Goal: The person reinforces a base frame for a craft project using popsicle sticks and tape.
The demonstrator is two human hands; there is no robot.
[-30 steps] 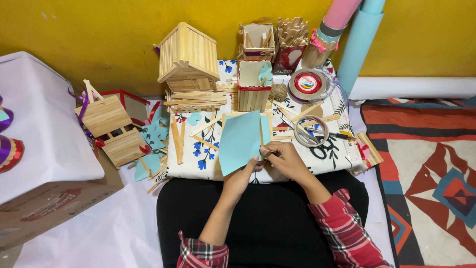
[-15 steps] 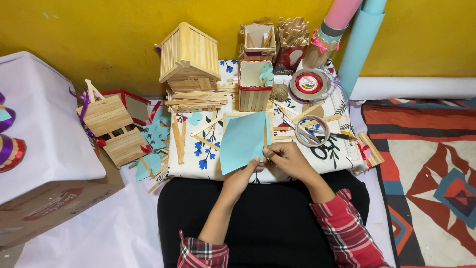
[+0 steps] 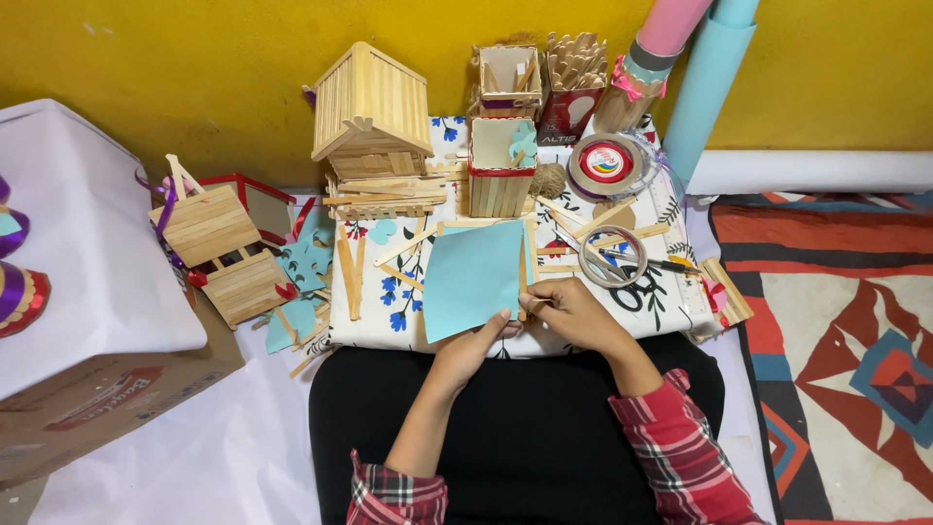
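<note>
Head view, looking down over a lap covered in black cloth. Item: light blue paper sheet (image 3: 473,279), lying tilted on a floral-printed white cloth (image 3: 661,301), its lower edge reaching toward the lap. Left hand (image 3: 469,348): fingers close together, thumb on top of the sheet's lower edge, pinching it. Right hand (image 3: 575,313): fingers curled in at the sheet's lower right corner, touching it beside a craft stick; whether they grip the stick or the paper cannot be told. Both sleeves red plaid. Surrounding items on the cloth: loose wooden craft sticks (image 3: 348,273) left of the sheet; a roll of clear tape (image 3: 613,257) just right of it; a round tape dispenser (image 3: 607,163) with a red centre farther back. Behind the sheet: a stick-built box with red rim (image 3: 501,167); to its left a stick-built house (image 3: 371,112) on a stick base. Left of the cloth: two small stick crates (image 3: 220,253) with purple ribbon. Far left: a cardboard box (image 3: 107,403) under white paper. Rear right: pink and blue paper rolls (image 3: 708,78) leaning on the yellow wall.
</note>
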